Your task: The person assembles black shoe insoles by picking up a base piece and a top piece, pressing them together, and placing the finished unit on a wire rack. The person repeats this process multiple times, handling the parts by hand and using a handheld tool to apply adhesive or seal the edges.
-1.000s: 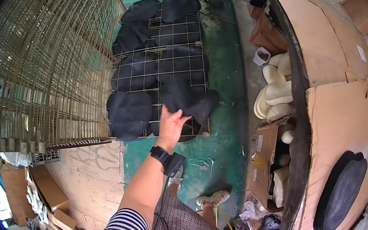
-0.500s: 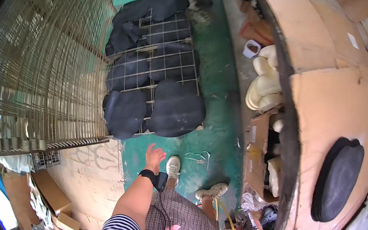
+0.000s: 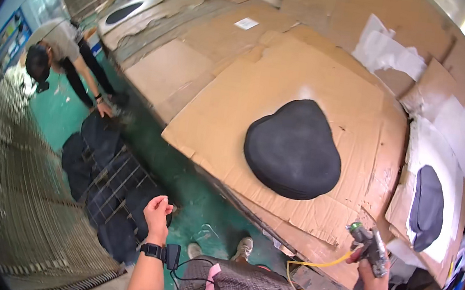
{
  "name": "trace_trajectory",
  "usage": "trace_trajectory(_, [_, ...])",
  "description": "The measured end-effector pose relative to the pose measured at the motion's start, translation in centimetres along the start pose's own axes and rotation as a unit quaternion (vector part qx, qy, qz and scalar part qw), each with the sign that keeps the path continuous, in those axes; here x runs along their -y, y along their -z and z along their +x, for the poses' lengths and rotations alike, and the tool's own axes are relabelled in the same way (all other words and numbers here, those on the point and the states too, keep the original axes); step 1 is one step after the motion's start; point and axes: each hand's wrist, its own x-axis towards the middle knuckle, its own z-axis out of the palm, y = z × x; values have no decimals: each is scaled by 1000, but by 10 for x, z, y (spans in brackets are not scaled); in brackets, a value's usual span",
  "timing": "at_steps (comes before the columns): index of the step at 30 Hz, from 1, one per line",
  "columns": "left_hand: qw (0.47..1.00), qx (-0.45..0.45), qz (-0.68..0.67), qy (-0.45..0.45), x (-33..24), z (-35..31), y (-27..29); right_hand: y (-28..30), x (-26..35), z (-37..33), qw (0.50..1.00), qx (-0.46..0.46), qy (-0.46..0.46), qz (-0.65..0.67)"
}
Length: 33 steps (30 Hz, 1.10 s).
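In my right hand (image 3: pixel 374 284) is a metal spray gun (image 3: pixel 372 250), fingers wrapped round its handle, held over the near right edge of the cardboard-covered table. A yellow hose (image 3: pixel 316 265) shows beside the gun. My left hand (image 3: pixel 157 217) is raised over the floor left of the table, its fingers drawn together with nothing visible in them. On the cardboard sheet (image 3: pixel 218 117) lies a black, rounded-triangular pad (image 3: pixel 293 150), like a seat cushion. Neither hand touches it.
A wire rack with black pads (image 3: pixel 99 198) lies on the green floor to the left. Another person (image 3: pixel 60 46) bends over its far end. Stacked wire racks (image 3: pixel 20 193) line the left. Another black piece (image 3: pixel 427 209) rests on white sheeting at the right.
My view has swung right and up, bringing the table and pad to the middle. The spray gun has come up to the table's edge. My left hand's spread fingers have drawn together.
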Motion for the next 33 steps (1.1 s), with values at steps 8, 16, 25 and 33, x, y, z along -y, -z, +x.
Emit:
trace_trajectory(8, [995,94,30,-32,-36,-2,-54,22,10,-44,994,-18,-19,109])
trace_trajectory(16, [941,196,215,-175,-16,43,-169,19,1,-61,989,-116,45,85])
trace_trajectory(25, [771,106,561,-281,-4,23,-298,8,-32,-59,993,-84,-41,78])
trace_trajectory(33, [933,333,-84,109,-52,34,-325,43,-47,-30,991,-59,-49,105])
